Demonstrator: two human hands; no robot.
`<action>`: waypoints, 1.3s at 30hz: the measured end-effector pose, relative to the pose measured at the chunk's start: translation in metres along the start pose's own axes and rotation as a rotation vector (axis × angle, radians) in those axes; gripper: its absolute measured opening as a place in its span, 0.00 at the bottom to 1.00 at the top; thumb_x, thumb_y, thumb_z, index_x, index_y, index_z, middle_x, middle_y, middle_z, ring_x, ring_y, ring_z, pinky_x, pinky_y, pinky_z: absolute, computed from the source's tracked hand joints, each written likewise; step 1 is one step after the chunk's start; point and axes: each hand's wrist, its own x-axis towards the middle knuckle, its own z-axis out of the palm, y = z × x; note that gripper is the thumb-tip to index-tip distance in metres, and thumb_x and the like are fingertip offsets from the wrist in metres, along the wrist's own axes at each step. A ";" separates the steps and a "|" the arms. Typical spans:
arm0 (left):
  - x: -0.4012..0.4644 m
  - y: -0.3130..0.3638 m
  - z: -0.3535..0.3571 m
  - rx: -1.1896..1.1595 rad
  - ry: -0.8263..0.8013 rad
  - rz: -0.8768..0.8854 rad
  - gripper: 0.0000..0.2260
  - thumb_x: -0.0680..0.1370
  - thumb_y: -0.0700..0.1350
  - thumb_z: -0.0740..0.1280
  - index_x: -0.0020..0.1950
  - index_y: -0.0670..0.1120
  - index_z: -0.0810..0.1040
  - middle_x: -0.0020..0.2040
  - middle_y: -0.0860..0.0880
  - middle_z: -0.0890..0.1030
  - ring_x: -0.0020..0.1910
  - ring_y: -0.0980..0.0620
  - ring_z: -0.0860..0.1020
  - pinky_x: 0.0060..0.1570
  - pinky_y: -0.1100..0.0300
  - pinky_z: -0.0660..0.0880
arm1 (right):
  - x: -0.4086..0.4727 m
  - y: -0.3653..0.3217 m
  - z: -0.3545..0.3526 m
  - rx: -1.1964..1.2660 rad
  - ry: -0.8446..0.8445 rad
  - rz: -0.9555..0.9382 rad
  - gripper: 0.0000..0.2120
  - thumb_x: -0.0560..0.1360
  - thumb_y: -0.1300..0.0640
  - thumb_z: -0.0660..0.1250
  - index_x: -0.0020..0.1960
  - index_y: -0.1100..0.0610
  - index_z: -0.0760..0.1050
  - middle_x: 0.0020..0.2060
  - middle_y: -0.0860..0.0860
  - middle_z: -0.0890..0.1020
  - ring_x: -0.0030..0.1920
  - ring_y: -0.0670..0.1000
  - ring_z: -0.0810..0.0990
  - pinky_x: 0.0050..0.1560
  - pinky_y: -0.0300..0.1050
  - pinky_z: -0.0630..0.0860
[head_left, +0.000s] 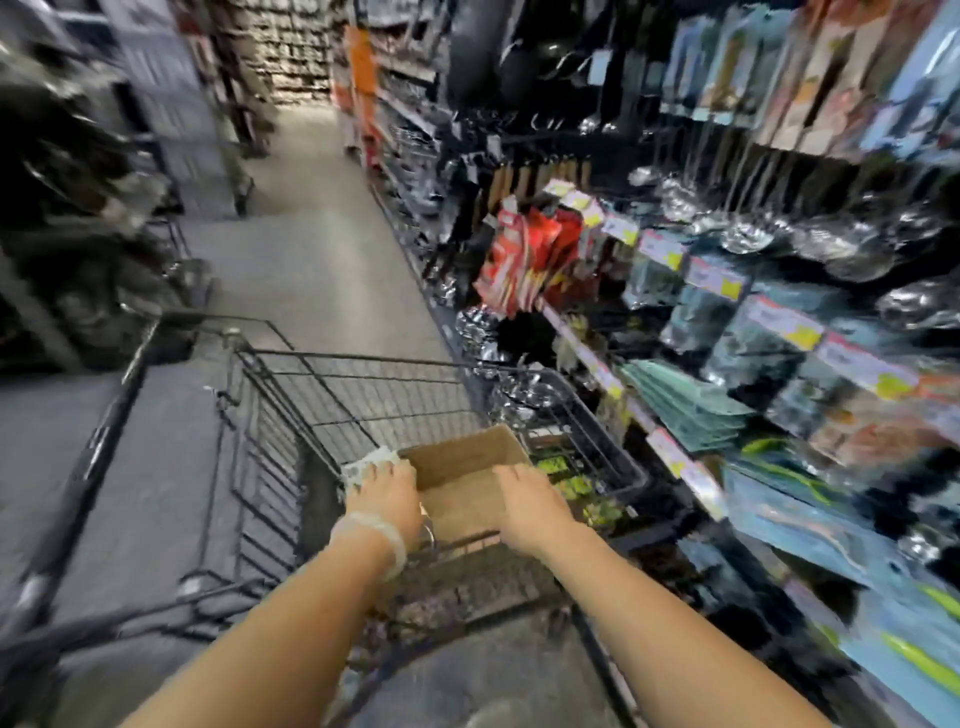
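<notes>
An open brown cardboard box (462, 462) sits in the near end of a black wire shopping cart (363, 358). My left hand (387, 499), with a pale bracelet at the wrist, grips the box's left wall, its fingers also touching a white patterned item (363, 465) beside the box. My right hand (530, 506) holds the box's right wall, thumb toward the inside. Green packages (571, 486) lie in the cart to the right of the box. The view is blurred by motion.
Store shelves (779, 322) run close along the cart's right side, hung with metal ladles (852, 244), red packets (524, 254) and teal packages. Dark racks (78, 234) and a black metal frame (104, 441) stand to the left. The grey aisle floor (311, 234) stretches ahead.
</notes>
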 end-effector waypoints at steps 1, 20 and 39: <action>0.006 -0.017 -0.001 -0.021 0.009 -0.043 0.22 0.76 0.49 0.63 0.70 0.48 0.64 0.69 0.44 0.66 0.70 0.42 0.63 0.69 0.47 0.64 | 0.014 -0.012 0.002 -0.001 -0.005 -0.028 0.26 0.75 0.58 0.64 0.70 0.56 0.61 0.68 0.56 0.66 0.69 0.59 0.65 0.66 0.53 0.68; 0.147 -0.088 0.092 -0.340 -0.338 -0.403 0.23 0.75 0.50 0.65 0.68 0.49 0.66 0.66 0.46 0.69 0.66 0.43 0.67 0.65 0.48 0.68 | 0.267 -0.067 0.135 0.103 -0.501 -0.087 0.28 0.74 0.57 0.66 0.72 0.58 0.61 0.65 0.57 0.71 0.63 0.57 0.72 0.64 0.51 0.72; 0.205 -0.110 0.136 -0.897 -0.351 -0.726 0.25 0.72 0.45 0.71 0.67 0.47 0.67 0.62 0.46 0.76 0.60 0.49 0.76 0.61 0.56 0.73 | 0.339 -0.053 0.176 0.833 -0.684 0.073 0.07 0.79 0.61 0.60 0.53 0.50 0.70 0.52 0.53 0.81 0.49 0.49 0.81 0.51 0.46 0.80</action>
